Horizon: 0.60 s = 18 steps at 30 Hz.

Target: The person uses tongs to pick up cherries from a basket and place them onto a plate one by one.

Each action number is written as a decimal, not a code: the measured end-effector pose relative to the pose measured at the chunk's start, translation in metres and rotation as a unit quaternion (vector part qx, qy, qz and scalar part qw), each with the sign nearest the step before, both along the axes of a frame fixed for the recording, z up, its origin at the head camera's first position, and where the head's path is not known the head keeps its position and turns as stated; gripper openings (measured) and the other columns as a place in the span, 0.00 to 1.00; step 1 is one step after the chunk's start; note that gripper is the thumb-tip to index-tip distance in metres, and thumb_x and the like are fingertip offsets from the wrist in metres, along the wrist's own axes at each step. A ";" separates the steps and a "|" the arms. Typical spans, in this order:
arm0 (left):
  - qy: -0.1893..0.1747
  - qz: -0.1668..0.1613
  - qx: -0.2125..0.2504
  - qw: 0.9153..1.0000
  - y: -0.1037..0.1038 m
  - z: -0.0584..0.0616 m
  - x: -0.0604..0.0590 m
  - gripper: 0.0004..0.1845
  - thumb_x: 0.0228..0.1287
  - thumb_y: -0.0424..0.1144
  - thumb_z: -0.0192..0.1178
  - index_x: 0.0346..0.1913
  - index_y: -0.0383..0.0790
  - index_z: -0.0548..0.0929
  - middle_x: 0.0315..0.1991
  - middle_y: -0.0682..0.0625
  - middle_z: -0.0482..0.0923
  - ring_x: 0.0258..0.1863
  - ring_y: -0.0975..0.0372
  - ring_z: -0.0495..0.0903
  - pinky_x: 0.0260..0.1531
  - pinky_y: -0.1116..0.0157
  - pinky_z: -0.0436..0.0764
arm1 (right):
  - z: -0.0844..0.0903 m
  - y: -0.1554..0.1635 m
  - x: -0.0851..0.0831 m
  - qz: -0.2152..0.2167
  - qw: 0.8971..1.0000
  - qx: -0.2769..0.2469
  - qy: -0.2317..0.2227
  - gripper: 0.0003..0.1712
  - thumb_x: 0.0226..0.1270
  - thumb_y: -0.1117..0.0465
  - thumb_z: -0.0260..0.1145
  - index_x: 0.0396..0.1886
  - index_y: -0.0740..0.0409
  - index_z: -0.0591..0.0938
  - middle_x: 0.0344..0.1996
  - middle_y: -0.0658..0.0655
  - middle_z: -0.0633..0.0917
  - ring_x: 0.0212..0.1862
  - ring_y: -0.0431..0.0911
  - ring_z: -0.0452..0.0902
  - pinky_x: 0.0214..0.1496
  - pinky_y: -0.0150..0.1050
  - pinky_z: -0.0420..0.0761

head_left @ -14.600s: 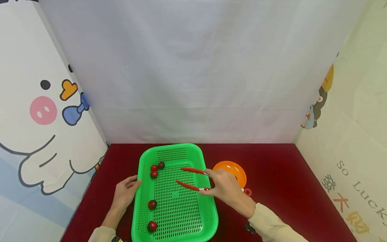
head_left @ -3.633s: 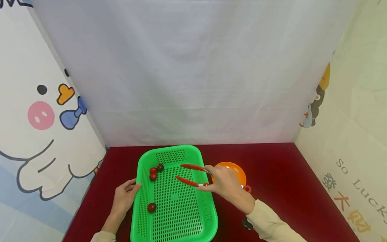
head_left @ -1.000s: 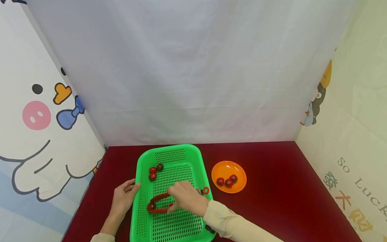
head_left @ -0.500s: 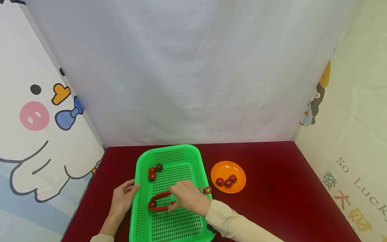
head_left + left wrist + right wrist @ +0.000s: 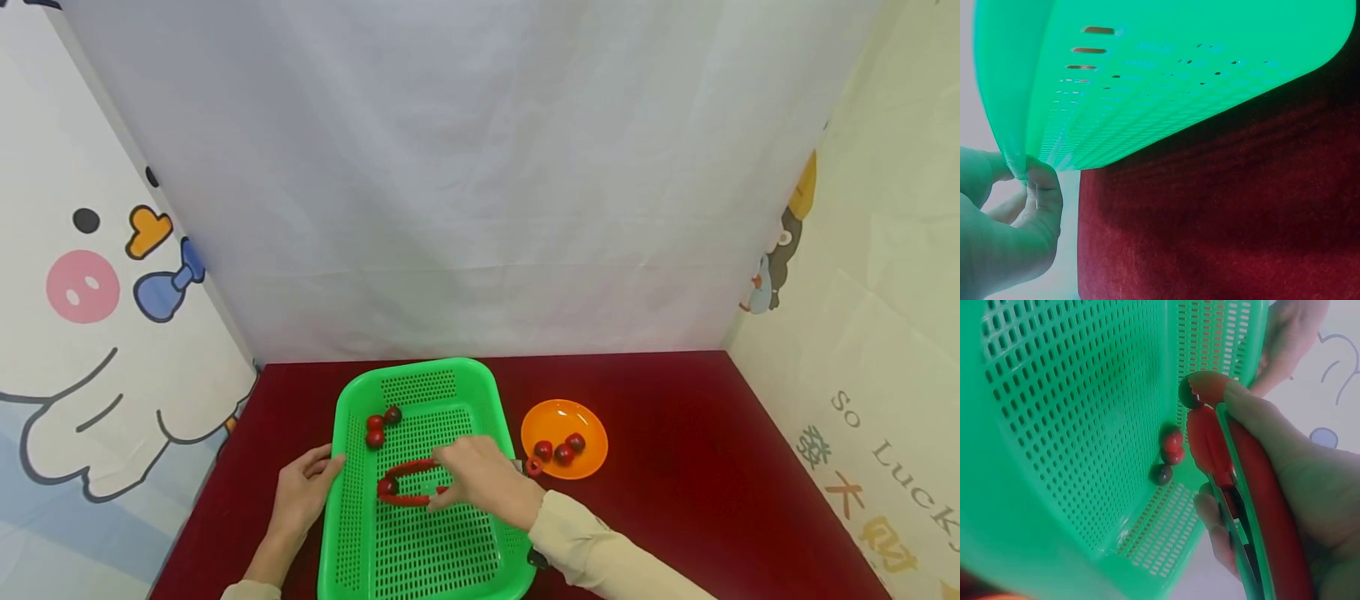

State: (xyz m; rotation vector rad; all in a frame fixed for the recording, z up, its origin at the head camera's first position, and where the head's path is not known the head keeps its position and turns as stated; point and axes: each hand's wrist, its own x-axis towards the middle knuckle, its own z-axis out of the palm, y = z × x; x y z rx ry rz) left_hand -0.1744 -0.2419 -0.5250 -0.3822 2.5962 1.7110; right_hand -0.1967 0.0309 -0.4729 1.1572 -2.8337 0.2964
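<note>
Fingers of my right hand [image 5: 486, 478] grip tongs [image 5: 406, 501] round one fruit [image 5: 388, 487]; squeeze evenly, it could roll out; left hand [image 5: 300, 492] pinches basket [image 5: 438, 537] at left edge.

Right hand [image 5: 486, 480] holding red tongs [image 5: 411, 501], apparently pinching a dark red fruit [image 5: 387, 487], left hand [image 5: 302, 492] touching green basket [image 5: 480, 377]

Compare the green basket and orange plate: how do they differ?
The green basket is perforated; the orange plate shows no holes. The basket is larger and oblong; the plate is smaller and round. The left hand pinches the basket's rim; neither hand touches the plate. Both contain round red fruits.
</note>
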 end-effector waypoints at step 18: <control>0.004 0.000 -0.002 1.000 0.000 -0.002 -0.001 0.26 0.78 0.41 0.58 0.69 0.26 0.73 0.51 0.33 0.83 0.38 0.68 0.83 0.33 0.69 0.83 | 0.004 0.038 -0.007 -0.059 0.995 -0.083 -0.018 0.28 0.49 0.36 0.82 0.33 0.53 0.85 0.19 0.48 0.79 0.20 0.34 0.59 0.21 0.26 0.59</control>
